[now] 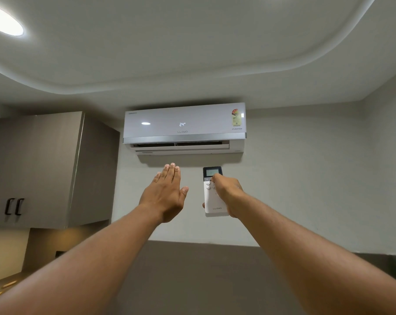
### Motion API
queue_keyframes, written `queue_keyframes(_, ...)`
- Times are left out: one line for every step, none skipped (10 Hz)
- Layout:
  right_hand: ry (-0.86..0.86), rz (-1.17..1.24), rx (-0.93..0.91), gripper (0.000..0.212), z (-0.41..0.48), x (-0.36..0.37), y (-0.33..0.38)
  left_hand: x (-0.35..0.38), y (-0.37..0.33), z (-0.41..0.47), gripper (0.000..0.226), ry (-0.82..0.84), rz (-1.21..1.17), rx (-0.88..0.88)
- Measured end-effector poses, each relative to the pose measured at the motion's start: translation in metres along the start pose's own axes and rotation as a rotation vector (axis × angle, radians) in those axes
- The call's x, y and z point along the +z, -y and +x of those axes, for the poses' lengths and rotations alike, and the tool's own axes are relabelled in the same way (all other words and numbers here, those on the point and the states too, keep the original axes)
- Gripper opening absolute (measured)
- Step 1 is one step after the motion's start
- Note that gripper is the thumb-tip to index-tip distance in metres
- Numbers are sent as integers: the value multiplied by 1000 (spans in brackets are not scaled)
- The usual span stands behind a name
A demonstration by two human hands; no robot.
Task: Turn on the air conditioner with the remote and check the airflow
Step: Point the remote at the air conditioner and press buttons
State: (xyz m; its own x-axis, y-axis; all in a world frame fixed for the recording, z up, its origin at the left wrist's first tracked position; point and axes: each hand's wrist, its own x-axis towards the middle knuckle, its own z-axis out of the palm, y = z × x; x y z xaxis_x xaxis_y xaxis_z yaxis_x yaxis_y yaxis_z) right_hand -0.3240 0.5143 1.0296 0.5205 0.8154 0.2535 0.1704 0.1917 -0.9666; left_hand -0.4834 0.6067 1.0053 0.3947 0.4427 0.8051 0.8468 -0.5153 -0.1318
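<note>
A white wall-mounted air conditioner (184, 127) hangs high on the wall ahead. Its front panel shows a lit "24" and the louvre at its underside stands open. My left hand (166, 193) is raised flat below the vent, fingers together and pointing up, holding nothing. My right hand (226, 192) grips a white remote (211, 201) upright, just right of my left hand. The thumb rests on the buttons under the remote's small grey screen.
A grey wall cupboard (45, 169) with two black handles hangs at the left, close to the unit. A round ceiling light (4, 20) glows at the top left. A grey panel (192, 269) covers the lower wall.
</note>
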Motion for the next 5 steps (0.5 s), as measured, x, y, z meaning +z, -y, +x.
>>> queue_keyframes(0,7,-4,16,0,-1,1,-1,-1,1,68,-2,-1,0)
queue_keyframes(1,12,-2,15,-1,-3,0,-2,-3,2,68,-2,1,1)
queue_keyframes(-1,12,0,16,-1,-5,0,-2,-4,1,68,-1,2,2)
queue_keyframes(-5,13,-2,16,-1,-7,0,-3,-6,1,67,1,5,4)
queue_keyframes(-7,12,-3,17,0,-9,0,-4,-7,2,67,0,7,3)
